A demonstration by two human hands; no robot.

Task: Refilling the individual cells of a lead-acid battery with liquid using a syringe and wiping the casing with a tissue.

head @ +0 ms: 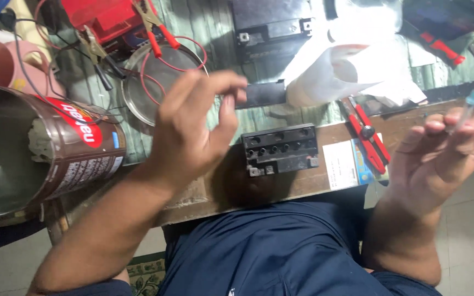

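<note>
Now, step: we hold a small clear plastic tube with a blue tip (469, 109) up, judged ready for the black multi-hole battery block (279, 149).
Right hand (440, 164): fingers pinched on the tube, above the table (303, 183) edge.
Left hand (193, 129): raised, fingers curled, nearly meeting, holding nothing we can see.
Next: likely needs steady aim.

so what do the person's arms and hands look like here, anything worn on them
Both forearms are bare up to the frame's edge: no gloves and no sleeves in view. The left hand and the right hand show no rings, and neither wrist carries a watch or band. Both are somewhat motion-blurred, so small marks cannot be told. The only clothing visible is dark blue fabric over the lap and legs.
</note>
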